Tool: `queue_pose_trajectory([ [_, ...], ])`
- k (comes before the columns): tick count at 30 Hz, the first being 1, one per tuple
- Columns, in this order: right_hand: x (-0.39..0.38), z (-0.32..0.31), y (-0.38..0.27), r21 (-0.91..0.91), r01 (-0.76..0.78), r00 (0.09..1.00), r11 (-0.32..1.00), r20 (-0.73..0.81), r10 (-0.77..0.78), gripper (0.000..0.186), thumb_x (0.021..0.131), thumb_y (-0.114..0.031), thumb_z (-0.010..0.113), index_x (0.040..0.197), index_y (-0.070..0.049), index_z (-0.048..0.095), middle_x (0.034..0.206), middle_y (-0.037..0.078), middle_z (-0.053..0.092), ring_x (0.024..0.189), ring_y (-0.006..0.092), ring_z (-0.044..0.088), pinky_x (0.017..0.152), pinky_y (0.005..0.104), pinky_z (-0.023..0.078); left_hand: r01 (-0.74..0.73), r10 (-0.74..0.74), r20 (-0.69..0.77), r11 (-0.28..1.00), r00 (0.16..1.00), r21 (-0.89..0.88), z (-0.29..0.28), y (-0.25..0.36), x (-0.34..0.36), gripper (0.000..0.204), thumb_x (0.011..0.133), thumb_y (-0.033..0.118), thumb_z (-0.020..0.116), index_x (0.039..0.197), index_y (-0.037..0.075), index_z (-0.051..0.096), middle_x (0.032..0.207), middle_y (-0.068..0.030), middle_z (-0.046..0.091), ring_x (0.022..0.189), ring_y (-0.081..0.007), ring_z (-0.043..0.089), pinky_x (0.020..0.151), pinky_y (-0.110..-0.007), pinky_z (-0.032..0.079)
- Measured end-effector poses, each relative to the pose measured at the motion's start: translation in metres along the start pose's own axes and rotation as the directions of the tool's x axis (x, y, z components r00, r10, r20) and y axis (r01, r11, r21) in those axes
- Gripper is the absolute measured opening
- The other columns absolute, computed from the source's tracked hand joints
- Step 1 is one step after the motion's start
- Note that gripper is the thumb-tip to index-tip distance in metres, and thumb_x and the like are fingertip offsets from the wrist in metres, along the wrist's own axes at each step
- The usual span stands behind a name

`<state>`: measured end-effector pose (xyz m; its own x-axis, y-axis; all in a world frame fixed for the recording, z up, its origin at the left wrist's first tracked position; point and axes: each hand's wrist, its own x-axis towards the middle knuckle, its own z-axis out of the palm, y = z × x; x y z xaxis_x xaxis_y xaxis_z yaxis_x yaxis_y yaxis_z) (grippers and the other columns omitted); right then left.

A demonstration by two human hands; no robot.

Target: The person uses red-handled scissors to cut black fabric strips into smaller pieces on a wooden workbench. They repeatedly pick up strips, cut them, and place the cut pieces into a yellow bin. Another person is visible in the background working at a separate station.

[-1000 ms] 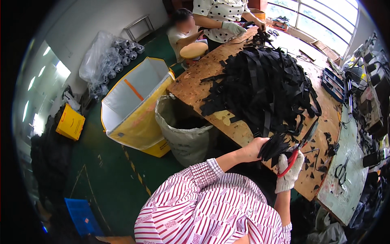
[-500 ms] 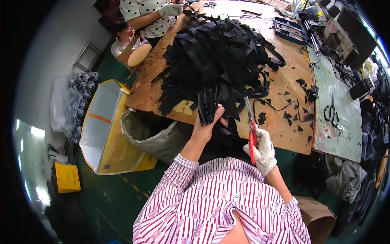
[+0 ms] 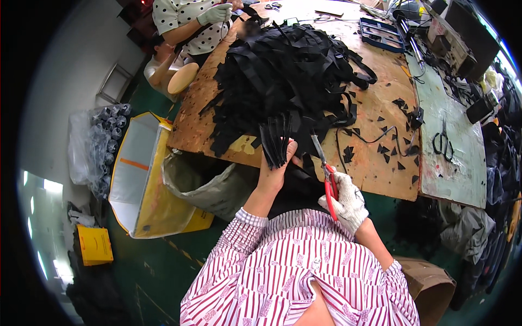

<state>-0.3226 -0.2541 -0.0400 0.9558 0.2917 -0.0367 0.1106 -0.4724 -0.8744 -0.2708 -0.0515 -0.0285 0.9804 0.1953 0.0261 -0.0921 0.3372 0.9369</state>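
Bare, my left hand (image 3: 278,163) is closed around a bundle of black fabric strips (image 3: 275,140) at the table's front edge; the upper ends fan out above my fingers. My right hand (image 3: 348,202), in a white knit glove, grips a red-handled cutting tool (image 3: 329,182) with a long metal end. The tool's tip points up and left, a short way to the right of the bundle and apart from it. Behind both hands lies a large heap of black fabric strips (image 3: 288,70). How the fingers under the bundle sit is partly hidden.
The brown wooden table (image 3: 380,174) carries black triangular scraps and a cable. Black scissors (image 3: 443,142) lie on the pale board at right. A blue tray (image 3: 380,35) is farther back. Below left stand a grey sack (image 3: 212,187) and a yellow bin (image 3: 144,179). Two other people are at far left.
The cutting tool in my right hand has swung left, its tip now closer to the bundle. My left hand keeps its hold, and the view has shifted slightly.
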Motion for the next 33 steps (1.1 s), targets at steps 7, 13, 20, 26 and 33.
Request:
queue_pose_trajectory([
  [7, 0.001, -0.002, 0.0, -0.033, -0.02, 0.999, 0.999, 0.038, 0.022, 0.074, 0.07, -0.037, 0.076, 0.125, -0.001, 0.043, 0.103, 0.02, 0.061, 0.089, 0.0361, 0.062, 0.08, 0.0398, 0.048, -0.009, 0.009, 0.008, 0.998, 1.0, 0.063, 0.006, 0.002, -0.002, 0.01, 0.086, 0.011, 0.067, 0.089, 0.003, 0.061, 0.077, 0.0, 0.056, 0.062, -0.0088, 0.053, 0.055, -0.023, 0.043],
  [13, 0.006, -0.001, 0.0, -0.042, -0.013, 1.0, 0.999, 0.004, 0.013, 0.077, 0.069, -0.034, 0.076, 0.129, -0.001, 0.041, 0.105, 0.021, 0.061, 0.092, 0.0372, 0.061, 0.081, 0.0407, 0.048, -0.003, -0.015, 0.081, 0.976, 0.997, 0.218, 0.007, 0.003, -0.006, 0.012, 0.087, 0.011, 0.065, 0.079, 0.004, 0.061, 0.071, 0.0033, 0.052, 0.059, -0.0061, 0.05, 0.053, -0.023, 0.04],
  [20, 0.003, 0.01, 0.008, 0.083, -0.025, 0.998, 0.996, -0.052, 0.029, 0.064, 0.07, -0.028, 0.077, 0.12, -0.002, 0.046, 0.096, 0.017, 0.06, 0.086, 0.0318, 0.061, 0.078, 0.0389, 0.047, -0.024, 0.0, 0.098, 0.969, 0.995, 0.245, 0.007, 0.003, -0.006, 0.012, 0.088, 0.011, 0.064, 0.079, 0.004, 0.06, 0.071, 0.0036, 0.053, 0.06, -0.0048, 0.05, 0.052, -0.023, 0.04],
  [26, 0.003, 0.01, 0.008, 0.165, -0.054, 0.998, 0.985, -0.006, 0.056, 0.058, 0.072, -0.028, 0.075, 0.116, -0.003, 0.047, 0.095, 0.017, 0.06, 0.086, 0.0328, 0.06, 0.078, 0.0392, 0.047, -0.041, 0.02, 0.108, 0.98, 0.994, 0.196, -0.005, -0.008, -0.003, 0.009, 0.087, 0.008, 0.063, 0.08, 0.003, 0.06, 0.073, 0.0023, 0.054, 0.064, -0.0054, 0.053, 0.053, -0.022, 0.041],
  [33, 0.01, 0.005, 0.007, 0.142, -0.066, 0.998, 0.988, -0.008, 0.068, 0.056, 0.074, -0.028, 0.074, 0.115, -0.003, 0.047, 0.093, 0.016, 0.059, 0.087, 0.0322, 0.06, 0.078, 0.0383, 0.047, -0.028, -0.05, 0.23, 0.945, 0.972, 0.325, -0.004, -0.004, -0.007, 0.011, 0.085, -0.011, 0.052, 0.081, -0.001, 0.052, 0.079, -0.0005, 0.052, 0.075, -0.0051, 0.055, 0.085, -0.025, 0.051],
])
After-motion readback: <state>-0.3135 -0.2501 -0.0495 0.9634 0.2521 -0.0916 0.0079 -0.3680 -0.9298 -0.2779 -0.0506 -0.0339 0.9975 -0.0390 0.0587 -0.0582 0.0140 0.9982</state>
